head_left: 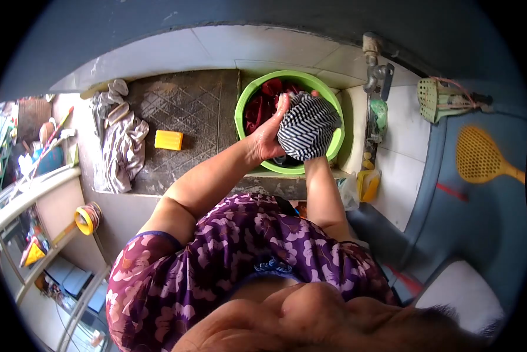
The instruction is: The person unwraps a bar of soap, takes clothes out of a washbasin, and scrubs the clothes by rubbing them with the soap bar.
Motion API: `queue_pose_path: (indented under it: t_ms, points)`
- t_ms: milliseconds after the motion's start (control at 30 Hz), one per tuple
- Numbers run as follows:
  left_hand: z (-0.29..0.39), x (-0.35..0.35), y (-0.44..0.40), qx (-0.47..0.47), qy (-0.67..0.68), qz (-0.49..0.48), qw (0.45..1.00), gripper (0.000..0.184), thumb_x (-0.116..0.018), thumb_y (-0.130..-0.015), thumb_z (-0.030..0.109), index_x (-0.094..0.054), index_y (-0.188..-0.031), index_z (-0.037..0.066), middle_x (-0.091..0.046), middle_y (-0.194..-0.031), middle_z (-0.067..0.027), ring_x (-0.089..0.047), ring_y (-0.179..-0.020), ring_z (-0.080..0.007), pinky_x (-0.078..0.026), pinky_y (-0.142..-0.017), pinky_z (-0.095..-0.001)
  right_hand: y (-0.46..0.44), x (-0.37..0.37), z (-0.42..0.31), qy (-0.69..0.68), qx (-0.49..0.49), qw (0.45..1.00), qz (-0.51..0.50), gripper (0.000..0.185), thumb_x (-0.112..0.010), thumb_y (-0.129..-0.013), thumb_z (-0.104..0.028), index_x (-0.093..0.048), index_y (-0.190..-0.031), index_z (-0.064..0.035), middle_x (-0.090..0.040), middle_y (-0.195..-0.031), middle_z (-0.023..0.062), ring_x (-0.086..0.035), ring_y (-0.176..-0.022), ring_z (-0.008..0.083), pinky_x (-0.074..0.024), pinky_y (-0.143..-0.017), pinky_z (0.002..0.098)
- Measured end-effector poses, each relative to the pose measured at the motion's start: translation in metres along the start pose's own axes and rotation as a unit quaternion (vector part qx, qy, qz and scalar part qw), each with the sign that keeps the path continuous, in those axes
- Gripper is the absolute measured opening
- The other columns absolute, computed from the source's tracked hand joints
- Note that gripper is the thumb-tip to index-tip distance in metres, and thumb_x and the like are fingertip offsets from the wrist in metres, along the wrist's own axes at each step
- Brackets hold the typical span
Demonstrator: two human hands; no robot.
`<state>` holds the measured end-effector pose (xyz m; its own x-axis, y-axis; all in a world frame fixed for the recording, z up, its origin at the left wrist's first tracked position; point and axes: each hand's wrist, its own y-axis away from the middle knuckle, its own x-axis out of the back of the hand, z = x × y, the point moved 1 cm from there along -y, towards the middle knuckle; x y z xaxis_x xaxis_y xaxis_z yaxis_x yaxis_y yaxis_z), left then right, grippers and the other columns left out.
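Observation:
A black-and-white striped cloth (308,124) is bunched up above the green tub (241,100). My left hand (270,134), wet-looking, presses against the cloth's left side with the thumb side up. My right hand (315,159) holds the bundle from beneath and the right; most of it is hidden by the fabric, with what looks like a fingertip showing at the far edge. Dark red clothes (257,110) lie in the tub under my hands, and something black shows near its front rim.
Left of the tub, a yellow bar of soap (169,140) rests on the wet, dark stone slab (196,108). Pale wet clothes (122,146) lie at the slab's left end. A tap (376,73) juts from the wall at right. A yellow perforated paddle (480,154) hangs further right.

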<state>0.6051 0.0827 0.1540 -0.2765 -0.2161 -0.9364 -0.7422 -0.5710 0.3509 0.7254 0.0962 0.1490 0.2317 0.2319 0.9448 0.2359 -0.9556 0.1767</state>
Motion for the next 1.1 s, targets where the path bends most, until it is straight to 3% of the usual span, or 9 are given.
queue_pose_path:
  t_ms: [233, 267, 300, 333, 433, 700, 833, 933, 1100]
  points:
    - [-0.003, -0.019, 0.018, -0.031, -0.250, -0.003, 0.968, 0.083, -0.076, -0.079, 0.044, -0.038, -0.143, 0.007, -0.054, -0.135, -0.0115, -0.051, -0.124, -0.0218, -0.040, -0.107, -0.0376, 0.013, 0.006, 0.032, 0.144, 0.216, 0.876, 0.407, 0.043, -0.037, -0.101, -0.037, -0.054, -0.120, -0.0031, -0.063, -0.105, 0.0064, -0.060, -0.096, 0.0211, -0.0484, -0.092, 0.0375]
    - [0.003, -0.027, 0.020, -0.072, -0.340, -0.025, 0.937, 0.087, -0.080, -0.078, 0.037, -0.034, -0.145, 0.006, -0.052, -0.136, -0.0115, -0.050, -0.124, -0.0202, -0.039, -0.107, -0.0369, 0.010, -0.003, 0.046, -0.272, 0.150, 0.934, 0.173, 0.045, -0.039, -0.101, -0.040, -0.055, -0.121, -0.0034, -0.064, -0.107, 0.0075, -0.062, -0.098, 0.0210, -0.0503, -0.092, 0.0374]
    - [0.003, -0.018, 0.010, -0.128, -0.416, -0.004, 0.900, 0.100, -0.084, -0.074, 0.035, -0.024, -0.148, 0.004, -0.050, -0.137, -0.0110, -0.048, -0.124, -0.0191, -0.037, -0.108, -0.0349, 0.009, -0.013, 0.059, -0.641, -0.047, 0.762, 0.077, 0.047, -0.040, -0.101, -0.042, -0.056, -0.122, -0.0037, -0.066, -0.109, 0.0087, -0.064, -0.099, 0.0208, -0.0522, -0.092, 0.0373]
    - [0.005, -0.008, 0.008, -0.053, -0.531, 0.124, 0.836, 0.110, -0.088, -0.068, 0.036, -0.019, -0.148, 0.005, -0.049, -0.135, -0.0115, -0.047, -0.123, -0.0213, -0.036, -0.109, -0.0348, 0.005, -0.004, 0.059, -0.895, -0.131, 0.419, -0.080, 0.047, -0.043, -0.100, -0.043, -0.058, -0.122, -0.0042, -0.066, -0.110, 0.0092, -0.065, -0.099, 0.0206, -0.0540, -0.090, 0.0363]
    - [0.013, -0.006, -0.007, -0.124, -0.826, 0.019, 0.550, 0.073, -0.083, -0.070, 0.040, -0.051, -0.124, 0.004, -0.058, -0.119, -0.0191, -0.053, -0.114, -0.0298, -0.041, -0.100, -0.0383, -0.015, -0.002, 0.056, -0.821, -0.173, 0.538, -0.086, 0.047, -0.066, -0.088, -0.040, -0.059, -0.117, -0.0038, -0.068, -0.102, 0.0080, -0.068, -0.087, 0.0200, -0.0581, -0.077, 0.0344]
    - [-0.008, 0.060, -0.050, -0.062, -0.841, 0.178, 0.507, 0.054, -0.072, -0.069, 0.049, -0.065, -0.102, 0.006, -0.067, -0.098, -0.0181, -0.065, -0.094, -0.0335, -0.052, -0.083, -0.0423, -0.055, -0.054, 0.086, -0.511, -0.149, 0.845, -0.040, 0.031, -0.074, -0.077, -0.028, -0.068, -0.094, -0.0023, -0.070, -0.086, 0.0096, -0.068, -0.079, 0.0206, -0.0532, -0.071, 0.0329]
    - [-0.017, 0.079, -0.061, 0.013, -0.800, 0.291, 0.525, 0.082, -0.077, -0.067, 0.047, -0.044, -0.126, 0.000, -0.064, -0.101, -0.0237, -0.065, -0.095, -0.0345, -0.053, -0.082, -0.0421, -0.050, -0.090, 0.078, -0.285, -0.189, 0.939, 0.033, 0.034, -0.073, -0.074, -0.035, -0.066, -0.081, -0.0024, -0.068, -0.074, 0.0117, -0.065, -0.072, 0.0195, -0.0493, -0.065, 0.0327]
    - [-0.026, 0.112, -0.064, 0.019, -0.834, 0.311, 0.456, 0.095, -0.082, -0.063, 0.043, -0.032, -0.133, 0.001, -0.061, -0.107, -0.0244, -0.065, -0.097, -0.0353, -0.054, -0.081, -0.0420, -0.044, -0.141, 0.081, -0.284, -0.238, 0.926, 0.072, 0.037, -0.072, -0.075, -0.038, -0.067, -0.089, -0.0039, -0.068, -0.082, 0.0117, -0.064, -0.078, 0.0214, -0.0492, -0.070, 0.0350]
    - [0.009, 0.121, 0.000, -0.150, -0.776, 0.227, 0.569, 0.108, -0.090, -0.053, 0.039, -0.032, -0.141, 0.012, -0.053, -0.126, -0.0226, -0.051, -0.119, -0.0399, -0.043, -0.102, -0.0453, -0.026, -0.086, 0.079, -0.812, -0.068, 0.527, -0.241, 0.056, -0.065, -0.079, -0.024, -0.047, -0.132, -0.0121, -0.058, -0.121, 0.0093, -0.061, -0.103, 0.0201, -0.0526, -0.086, 0.0353]
